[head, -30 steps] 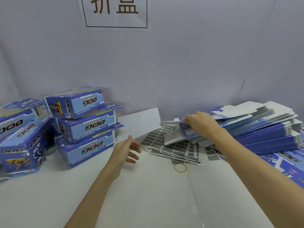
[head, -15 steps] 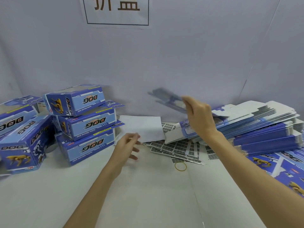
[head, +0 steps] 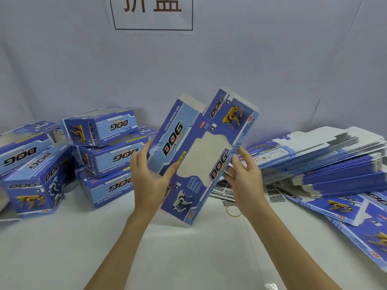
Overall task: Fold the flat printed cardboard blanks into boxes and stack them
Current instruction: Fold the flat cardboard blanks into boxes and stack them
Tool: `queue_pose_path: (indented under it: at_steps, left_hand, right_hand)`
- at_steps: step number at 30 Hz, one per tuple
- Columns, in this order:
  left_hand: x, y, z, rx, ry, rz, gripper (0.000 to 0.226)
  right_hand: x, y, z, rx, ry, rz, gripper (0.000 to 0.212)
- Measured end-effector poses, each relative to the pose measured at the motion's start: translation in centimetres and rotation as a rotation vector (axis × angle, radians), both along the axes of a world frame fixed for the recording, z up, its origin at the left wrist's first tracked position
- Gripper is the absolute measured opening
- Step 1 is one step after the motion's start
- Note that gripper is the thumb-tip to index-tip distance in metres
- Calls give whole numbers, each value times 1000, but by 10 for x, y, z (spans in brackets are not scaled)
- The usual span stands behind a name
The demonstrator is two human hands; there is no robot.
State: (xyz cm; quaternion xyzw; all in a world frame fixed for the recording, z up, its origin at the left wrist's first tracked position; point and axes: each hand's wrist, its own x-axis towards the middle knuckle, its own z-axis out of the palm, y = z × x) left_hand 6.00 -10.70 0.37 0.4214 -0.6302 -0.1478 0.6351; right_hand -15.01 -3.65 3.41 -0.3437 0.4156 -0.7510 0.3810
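A flat blue printed blank [head: 201,155] with "DOG" lettering and a window cut-out is held tilted in front of me, above the table. My left hand [head: 148,176] grips its left edge, thumb on the printed face. My right hand [head: 245,178] holds its right edge with fingers spread. A thick pile of flat blanks [head: 326,162] lies at the right. Folded boxes [head: 109,155] are stacked three high at the left, with more folded boxes [head: 31,174] beside them.
Barcode sheets [head: 228,191] and a yellow rubber band [head: 233,211] lie on the white table [head: 188,258] behind my right hand. Loose blanks [head: 339,208] spread toward the right edge. A grey backdrop with a printed sign [head: 154,11] stands behind.
My right hand lifted one blank off the pile and carried it left to the middle. My left hand rose from the table and took hold of its left edge.
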Motion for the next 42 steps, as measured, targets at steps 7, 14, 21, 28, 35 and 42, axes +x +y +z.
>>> queue_pose_path:
  at_steps: [7,14,21,28,35,42]
  left_hand:
    - [-1,7,7,-640,-365,114,10]
    - [-20,5,-9,-556,-817,-111,26]
    - [-25,21,-24,94,-801,-473,115]
    - [-26,19,-16,-4,-938,-245,143]
    - [-30,21,-17,-167,-891,-152,133]
    - [-29,26,-10,-87,-897,-180,146]
  right_hand:
    - [-18,6,-18,198,-319,313,53]
    - [-61,16,-22,10,-414,620,85]
    - [-40,19,-33,262,-71,319,32]
    - [-26,25,-27,279,25,443,38]
    - [-29,29,-20,216,74,401,41]
    - [-16,34,-20,239,148,441,47]
